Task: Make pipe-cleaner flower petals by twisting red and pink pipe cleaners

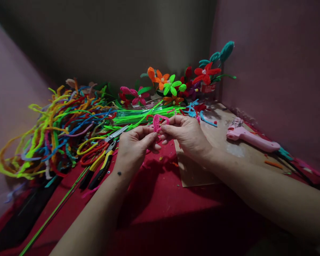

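Observation:
My left hand [134, 145] and my right hand [185, 133] meet over the red cloth [154, 206], fingers pinched together on a looped pink pipe cleaner [158, 122] held between them. The pipe cleaner is bent into small loops that stick up above my fingertips. Just left of my left hand lie scissors [116, 134] and yellow-handled pliers [102, 167].
A tangled heap of coloured pipe cleaners [53, 128] fills the left. Straight green pipe cleaners [138, 115] lie behind my hands. Finished pipe-cleaner flowers [170, 85] stand at the back. A pink glue gun [249, 137] rests on cardboard [218, 142] at the right, near the wall.

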Demonstrator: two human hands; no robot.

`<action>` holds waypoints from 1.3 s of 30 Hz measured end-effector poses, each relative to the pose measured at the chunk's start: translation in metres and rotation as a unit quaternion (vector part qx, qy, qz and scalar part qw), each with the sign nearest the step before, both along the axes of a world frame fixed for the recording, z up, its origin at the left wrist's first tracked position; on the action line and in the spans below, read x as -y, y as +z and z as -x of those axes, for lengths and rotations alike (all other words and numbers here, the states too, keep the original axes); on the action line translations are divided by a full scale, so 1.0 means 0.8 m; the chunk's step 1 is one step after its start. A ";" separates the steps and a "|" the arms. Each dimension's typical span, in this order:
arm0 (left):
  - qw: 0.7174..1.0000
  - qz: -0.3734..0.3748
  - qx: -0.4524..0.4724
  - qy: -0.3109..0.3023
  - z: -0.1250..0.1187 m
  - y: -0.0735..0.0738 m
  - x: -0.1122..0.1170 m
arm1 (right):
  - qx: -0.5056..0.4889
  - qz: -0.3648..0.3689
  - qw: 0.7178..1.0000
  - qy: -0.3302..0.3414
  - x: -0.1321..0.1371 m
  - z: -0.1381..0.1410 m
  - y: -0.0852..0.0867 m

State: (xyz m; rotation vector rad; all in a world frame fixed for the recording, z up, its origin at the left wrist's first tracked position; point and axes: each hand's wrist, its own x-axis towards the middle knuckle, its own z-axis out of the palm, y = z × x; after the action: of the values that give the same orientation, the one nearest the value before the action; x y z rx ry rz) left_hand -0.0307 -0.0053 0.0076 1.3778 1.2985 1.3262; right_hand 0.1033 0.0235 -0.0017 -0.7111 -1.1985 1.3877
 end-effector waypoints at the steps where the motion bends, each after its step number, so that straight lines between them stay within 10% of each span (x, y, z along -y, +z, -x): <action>1: 1.000 -0.001 -0.003 0.002 0.000 -0.001 0.000 | 0.018 -0.013 1.000 -0.012 0.000 0.000 -0.001; 8: 0.997 -0.014 -0.062 0.032 -0.003 0.000 0.002 | 0.114 -0.097 0.987 -0.055 0.002 0.001 -0.006; 33: 0.999 0.011 0.025 -0.020 -0.003 -0.003 0.001 | -0.013 0.100 0.989 0.108 -0.019 -0.004 -0.016; 39: 0.999 0.036 -0.010 -0.027 -0.005 0.001 0.005 | 0.010 0.050 0.992 0.113 -0.015 -0.007 -0.009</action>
State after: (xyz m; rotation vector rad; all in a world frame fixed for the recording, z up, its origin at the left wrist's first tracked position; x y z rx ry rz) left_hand -0.0269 -0.0094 0.0086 1.3703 1.3011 1.2199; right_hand 0.1092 0.0355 -0.0090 -0.6752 -1.2614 1.6407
